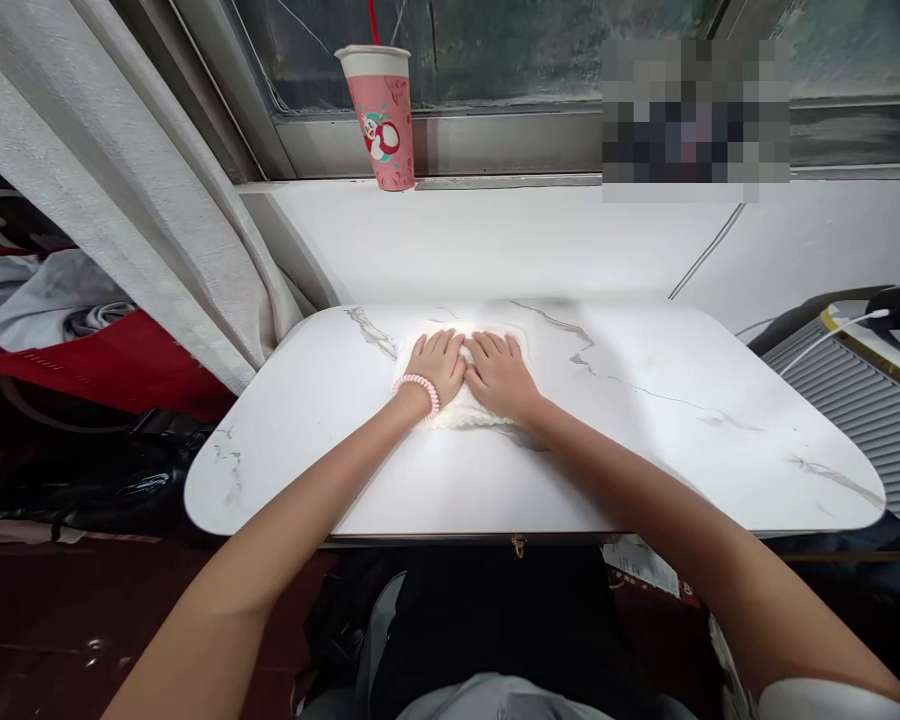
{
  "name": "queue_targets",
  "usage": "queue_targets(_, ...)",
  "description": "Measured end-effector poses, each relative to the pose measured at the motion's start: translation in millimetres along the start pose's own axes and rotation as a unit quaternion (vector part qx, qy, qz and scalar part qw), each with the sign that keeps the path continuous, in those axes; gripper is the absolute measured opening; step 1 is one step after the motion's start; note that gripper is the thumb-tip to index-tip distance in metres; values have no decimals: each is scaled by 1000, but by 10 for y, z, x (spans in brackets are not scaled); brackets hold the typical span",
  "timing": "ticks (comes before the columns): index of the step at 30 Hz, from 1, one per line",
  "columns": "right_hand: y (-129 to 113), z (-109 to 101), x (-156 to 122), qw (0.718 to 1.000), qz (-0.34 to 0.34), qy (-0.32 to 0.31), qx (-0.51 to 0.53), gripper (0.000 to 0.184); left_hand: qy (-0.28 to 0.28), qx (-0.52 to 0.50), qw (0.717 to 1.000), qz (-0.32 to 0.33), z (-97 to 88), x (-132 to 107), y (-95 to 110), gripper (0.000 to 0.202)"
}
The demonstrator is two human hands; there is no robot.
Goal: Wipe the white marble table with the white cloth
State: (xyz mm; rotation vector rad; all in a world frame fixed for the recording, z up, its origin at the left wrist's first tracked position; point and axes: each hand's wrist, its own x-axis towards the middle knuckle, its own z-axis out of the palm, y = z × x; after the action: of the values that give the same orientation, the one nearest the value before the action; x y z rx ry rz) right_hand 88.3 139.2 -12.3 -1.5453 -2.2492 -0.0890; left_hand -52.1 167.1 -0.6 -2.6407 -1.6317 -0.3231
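Observation:
A small white cloth (469,412) lies folded or bunched on the white marble-patterned table (645,440). My left hand (439,365) rests flat on its left part, fingers stretched away from me, a pink coiled band (429,392) around the wrist. Beside it, my right hand (499,372) lies flat on the right part of the cloth with fingers slightly spread. The two hands nearly meet at the thumbs. Both palms press down from above, and neither hand grips the cloth. Part of the cloth is hidden under them.
A pink paper cup (384,125) with a red straw stands on the window sill behind the table. A pale curtain (165,180) hangs at the left, near a red bag (112,365) with cloth. On the right sits a grey ribbed case (862,380) with a white cable.

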Motion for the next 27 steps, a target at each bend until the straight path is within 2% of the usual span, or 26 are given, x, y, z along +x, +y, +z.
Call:
queue_targets(9, -258, -237, -696, 999, -47, -5, -2, 51, 0, 40, 999, 0, -112, -738, 388, 53)
queue_targets(15, -284, -402, -1050, 997, -72, 0, 7, 52, 0, 43, 999, -19, -146, -1063, 675, 52)
queue_targets(21, -99, -548, -1265, 997, -74, -3, 26, 50, 2, 32, 999, 3, -115, -1091, 948, 53)
queue_targets(27, 107, -580, -1178, 997, -60, -12, 37, 51, -52, 45, 996, 50, -99, -813, 984, 56)
